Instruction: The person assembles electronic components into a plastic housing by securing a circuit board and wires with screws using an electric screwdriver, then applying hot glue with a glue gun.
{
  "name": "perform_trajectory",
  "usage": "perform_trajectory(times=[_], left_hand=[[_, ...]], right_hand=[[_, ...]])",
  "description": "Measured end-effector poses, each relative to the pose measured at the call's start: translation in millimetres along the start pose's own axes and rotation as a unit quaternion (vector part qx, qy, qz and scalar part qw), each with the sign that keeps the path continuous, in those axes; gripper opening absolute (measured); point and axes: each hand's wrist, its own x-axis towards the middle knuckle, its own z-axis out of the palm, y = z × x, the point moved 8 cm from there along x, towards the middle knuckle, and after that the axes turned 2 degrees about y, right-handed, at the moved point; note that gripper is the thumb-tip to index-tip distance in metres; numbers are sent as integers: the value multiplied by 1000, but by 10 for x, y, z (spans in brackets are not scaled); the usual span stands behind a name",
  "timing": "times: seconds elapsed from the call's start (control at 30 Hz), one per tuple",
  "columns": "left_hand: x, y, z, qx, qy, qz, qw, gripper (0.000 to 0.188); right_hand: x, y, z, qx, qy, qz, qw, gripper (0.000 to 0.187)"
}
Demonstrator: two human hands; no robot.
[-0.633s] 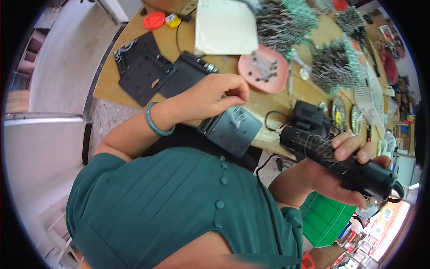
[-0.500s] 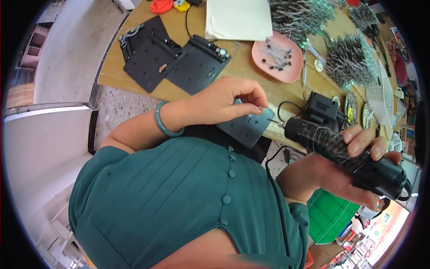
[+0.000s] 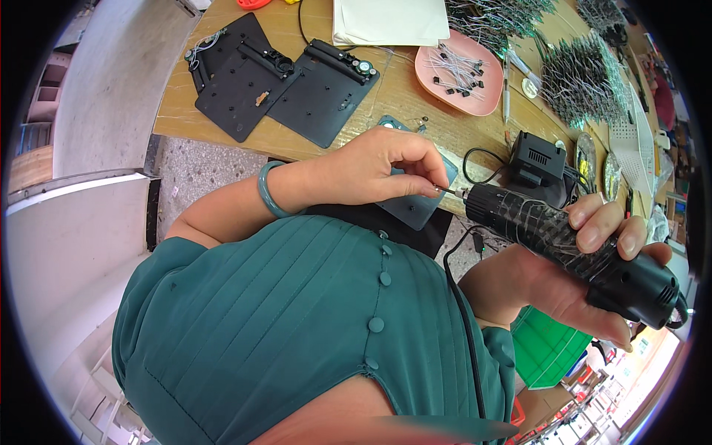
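My right hand is wrapped around a black electric screwdriver, its bit pointing left. My left hand, with a bracelet on the wrist, has thumb and forefinger pinched at the tip of the bit. Whatever small thing sits between those fingertips is too small to make out. Under the left hand lies a dark blue-grey plate, partly hidden by it. From the screwdriver's side of my body a black cord runs down across the green clothing.
Several black plates with fittings lie on the wooden table. Behind are white sheets and a pink dish holding small wired parts. At the right stand a black power box and bundles of wired parts. A green crate is below.
My left thumb and forefinger have come together with the screwdriver's bit tip, which was apart from them before. The table and its things sit slightly higher in the view.
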Motion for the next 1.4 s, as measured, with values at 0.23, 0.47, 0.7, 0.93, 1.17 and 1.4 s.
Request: perform_trajectory(times=[0.23, 0.47, 0.7, 0.93, 1.17, 1.4], left_hand=[[11, 56, -25, 19, 20, 43, 999, 10], [-44, 153, -117, 99, 80, 89, 988, 11], [-92, 88, -267, 81, 131, 37, 987, 32], [-354, -57, -634, 310, 232, 44, 921, 29], [-341, -194, -630, 346, 279, 41, 895, 13], [-351, -198, -629, 345, 276, 68, 894, 12]], right_hand=[[11, 5, 4, -14, 6, 3, 1000, 86], [27, 61, 65, -32, -4, 1, 999, 87], [60, 244, 95, -6, 2, 34, 999, 82], [139, 425, -25, -34, -26, 18, 999, 77], [59, 852, 74, -68, 20, 16, 997, 76], [38, 1082, 103, -118, 2, 16, 993, 80]])
